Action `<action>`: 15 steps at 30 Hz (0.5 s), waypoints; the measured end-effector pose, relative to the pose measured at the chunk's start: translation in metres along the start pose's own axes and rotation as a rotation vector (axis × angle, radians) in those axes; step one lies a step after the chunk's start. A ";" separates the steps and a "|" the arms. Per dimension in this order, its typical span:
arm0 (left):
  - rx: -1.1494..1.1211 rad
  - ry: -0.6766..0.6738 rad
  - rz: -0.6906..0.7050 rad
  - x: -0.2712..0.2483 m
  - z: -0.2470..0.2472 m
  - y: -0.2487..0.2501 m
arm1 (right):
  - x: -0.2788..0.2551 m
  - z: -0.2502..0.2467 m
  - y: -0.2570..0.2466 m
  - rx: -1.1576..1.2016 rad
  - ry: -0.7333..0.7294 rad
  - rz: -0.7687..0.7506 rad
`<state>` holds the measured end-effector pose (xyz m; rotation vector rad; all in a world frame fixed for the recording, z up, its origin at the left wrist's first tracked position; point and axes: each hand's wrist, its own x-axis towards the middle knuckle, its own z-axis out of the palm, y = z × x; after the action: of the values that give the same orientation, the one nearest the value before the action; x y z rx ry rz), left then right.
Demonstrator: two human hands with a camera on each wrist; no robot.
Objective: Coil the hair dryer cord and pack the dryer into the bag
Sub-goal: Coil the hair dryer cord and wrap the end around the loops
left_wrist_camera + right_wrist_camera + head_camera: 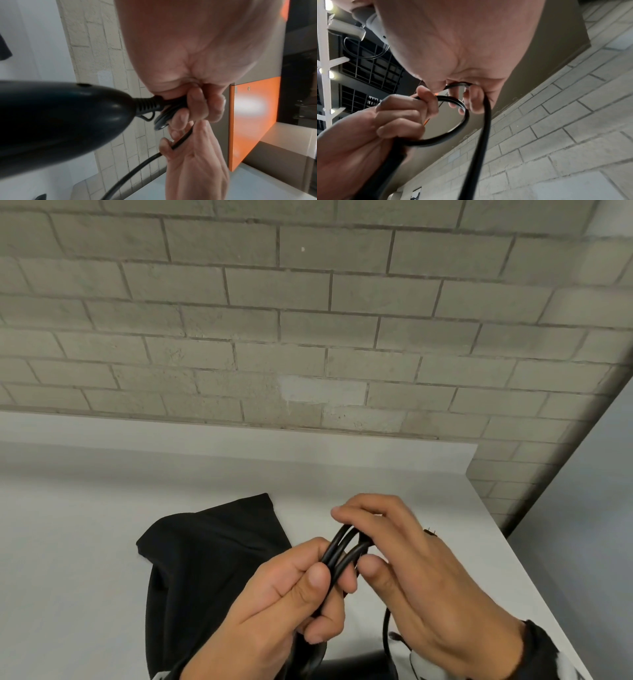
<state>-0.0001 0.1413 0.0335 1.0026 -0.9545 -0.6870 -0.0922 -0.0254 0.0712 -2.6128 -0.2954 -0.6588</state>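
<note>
Cord point(344, 553) looped in several black turns, held up above the worktop point(85, 542). Left hand point(274, 604) grip curled tight round the loops; right hand point(421, 570) fingers curled over the far end of the loops. Dryer point(56, 119) hangs from the cord just below the left hand. Black bag point(212, 563) lies flat on the worktop, before a brick wall point(308, 320).

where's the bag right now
In the head view the black bag lies flat on the white table, left of centre, just beyond and partly under the left hand, which grips the coiled cord along with the right hand.
</note>
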 end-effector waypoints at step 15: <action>-0.096 -0.241 -0.134 -0.001 -0.007 0.011 | 0.004 0.008 0.002 -0.029 -0.001 0.038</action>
<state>0.0064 0.1496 0.0414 0.9177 -1.0590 -0.9736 -0.0854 -0.0235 0.0660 -2.6391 -0.2373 -0.6533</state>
